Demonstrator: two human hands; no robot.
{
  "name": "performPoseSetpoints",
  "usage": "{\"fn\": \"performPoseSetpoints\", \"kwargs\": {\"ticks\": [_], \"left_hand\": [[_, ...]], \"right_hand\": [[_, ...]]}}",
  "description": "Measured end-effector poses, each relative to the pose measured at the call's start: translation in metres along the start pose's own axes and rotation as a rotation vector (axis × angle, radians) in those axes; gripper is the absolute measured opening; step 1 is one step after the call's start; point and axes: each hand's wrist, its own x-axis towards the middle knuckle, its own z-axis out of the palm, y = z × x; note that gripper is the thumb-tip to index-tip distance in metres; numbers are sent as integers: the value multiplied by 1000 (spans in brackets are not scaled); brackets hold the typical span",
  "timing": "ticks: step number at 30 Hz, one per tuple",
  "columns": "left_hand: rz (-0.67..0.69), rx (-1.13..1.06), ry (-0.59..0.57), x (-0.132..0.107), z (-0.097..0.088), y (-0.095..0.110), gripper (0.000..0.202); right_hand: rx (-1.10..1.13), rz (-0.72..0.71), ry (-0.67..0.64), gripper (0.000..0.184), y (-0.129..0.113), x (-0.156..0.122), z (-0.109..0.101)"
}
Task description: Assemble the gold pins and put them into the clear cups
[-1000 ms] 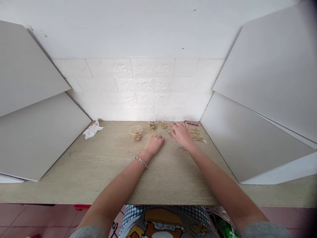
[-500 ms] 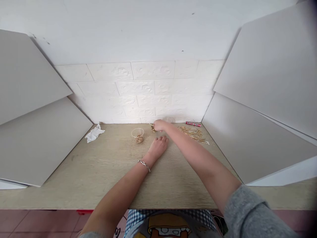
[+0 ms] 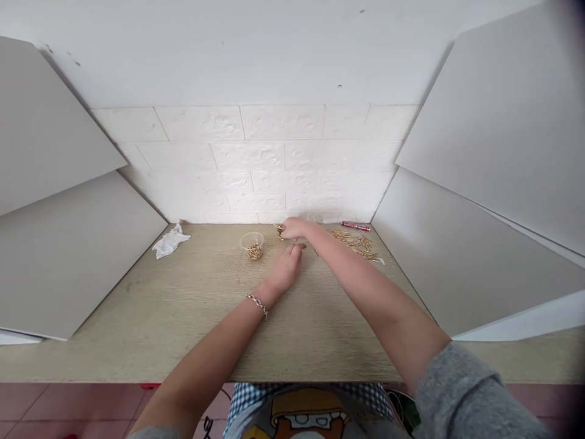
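Note:
My right hand [image 3: 296, 228] reaches across to the middle clear cup [image 3: 279, 230] at the back of the wooden table [image 3: 192, 305], fingers pinched over its rim; what it holds is too small to tell. My left hand [image 3: 287, 266], with a bracelet at the wrist, rests palm down on the table just below the right hand. A clear plastic cup [image 3: 252, 244] with gold screws stands to the left. A third clear cup [image 3: 311, 217] is partly hidden behind my right hand. A pile of loose gold screws [image 3: 358, 242] lies at the back right.
A crumpled white cloth [image 3: 170, 240] lies at the back left. A red pen-like item [image 3: 355, 227] sits by the white brick wall. Grey panels [image 3: 68, 244] flank the table on the left, and grey panels [image 3: 457, 256] on the right.
My right hand moved from the screw pile leftward to the middle cup and stays over it. My left hand shifted only slightly.

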Motion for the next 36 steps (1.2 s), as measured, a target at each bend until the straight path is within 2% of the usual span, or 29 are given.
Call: {"fn": "performPoseSetpoints", "kwargs": {"ticks": [6, 11, 15, 20, 24, 27, 31, 34, 36], "left_hand": [[7, -131, 46, 1, -3, -1, 21], [-148, -271, 59, 2, -3, 2, 15], [-294, -427, 92, 3, -5, 4, 11], [-408, -651, 158, 7, -4, -1, 7], [-555, -902, 222, 10, -8, 0, 12], [-724, -1202, 135, 9, -16, 3, 13], [-957, -1604, -71, 5, -22, 4, 11], [-1035, -1647, -111, 4, -21, 4, 9], [-1020, -1620, -154, 4, -19, 4, 7]], "right_hand": [[32, -11, -27, 27, 2, 1, 2], [80, -3, -19, 29, 3, -2, -2], [159, -7, 70, 24, 1, -7, -5], [238, 17, 168, 20, 2, -6, 0], [381, -9, 357, 18, 7, -13, 7], [590, 40, 493, 25, 13, -29, 12], [1192, 97, 474, 25, 22, -62, 31], [1677, 94, 412, 18, 26, -86, 57], [1831, 121, 374, 16, 27, -96, 76]]}}
